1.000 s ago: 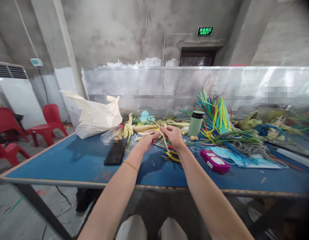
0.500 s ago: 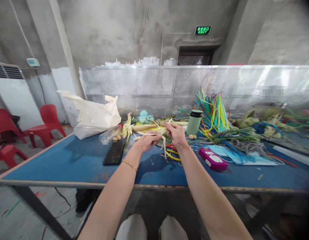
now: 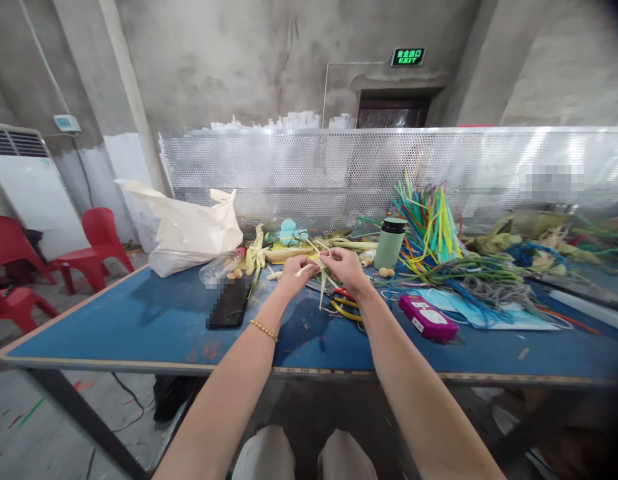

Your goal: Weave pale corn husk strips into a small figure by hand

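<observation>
My left hand [image 3: 293,275] is closed, its fingers pinching pale strips that look like corn husk [image 3: 322,293]. Close beside it, my right hand [image 3: 345,268] pinches the same strips; the two sets of fingertips nearly meet. One strip end hangs below the fingers and others stick up and out to the left. Just under the hands lie scissors [image 3: 347,312] with yellow and red handles. More husk pieces [image 3: 283,255] lie behind the hands, partly hidden by them. How the strips cross between the fingers is too small to make out.
On the blue table [image 3: 139,327] are a black phone [image 3: 229,303], a clear bottle [image 3: 219,268], a white plastic bag [image 3: 199,227], a green flask [image 3: 389,245], a purple pack [image 3: 429,317], blue face masks [image 3: 509,317] and bundled colourful strips [image 3: 433,227]. A perforated metal screen [image 3: 289,163] stands behind.
My right hand has moved slightly left and down, closer to my left hand. The strip that drooped between the hands has shifted left, and more strip ends now point upward.
</observation>
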Tool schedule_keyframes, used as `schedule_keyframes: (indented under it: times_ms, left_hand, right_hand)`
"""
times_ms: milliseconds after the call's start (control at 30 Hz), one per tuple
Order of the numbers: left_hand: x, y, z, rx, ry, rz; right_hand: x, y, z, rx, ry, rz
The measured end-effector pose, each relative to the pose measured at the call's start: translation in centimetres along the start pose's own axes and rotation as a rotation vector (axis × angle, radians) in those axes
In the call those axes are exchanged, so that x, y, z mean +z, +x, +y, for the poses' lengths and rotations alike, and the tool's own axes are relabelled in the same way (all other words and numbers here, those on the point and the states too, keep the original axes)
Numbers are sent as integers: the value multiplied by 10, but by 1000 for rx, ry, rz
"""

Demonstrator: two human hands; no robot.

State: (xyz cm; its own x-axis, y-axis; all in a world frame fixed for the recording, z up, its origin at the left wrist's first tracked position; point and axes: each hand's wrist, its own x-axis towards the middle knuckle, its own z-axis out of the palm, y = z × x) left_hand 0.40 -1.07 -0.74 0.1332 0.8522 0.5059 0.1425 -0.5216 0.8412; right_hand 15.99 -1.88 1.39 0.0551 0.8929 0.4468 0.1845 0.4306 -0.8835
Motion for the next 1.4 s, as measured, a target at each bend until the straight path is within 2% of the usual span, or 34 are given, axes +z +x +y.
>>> schedule_keyframes:
  times_ms: [100,267,400,600,867,967,1100,1267,1400]
  left_hand:
    - [0,1,-1,35,32,34]
    - [2,-2,2,-129,-245,9]
    - [2,-1,4,-199,-400,24]
    - [2,2,5,-266,-443,44]
    - [2,2,2,-288,-443,53]
    - [1,0,1,-267,-469,-19]
    - [1,-4,3,-217,-488,-224]
    - [-2,-7,6,-172,-485,-416]
    - [-6,-6,6,-158,-467,-469]
  right_hand:
    - [-1,1,0,48,55,-67]
    - [-3,3,-1,-5,110,-33]
    - [-6,4,1,-84,101,-19]
    - [-8,3,1,-31,91,-28]
    - [-4,-2,-8,-67,143,-1]
    - [-3,-1,-7,-63,167,31]
    - [-1,0,-6,-74,164,32]
    - [-1,-4,-9,-100,204,-90]
    - [-4,-5,-7,-58,236,-140]
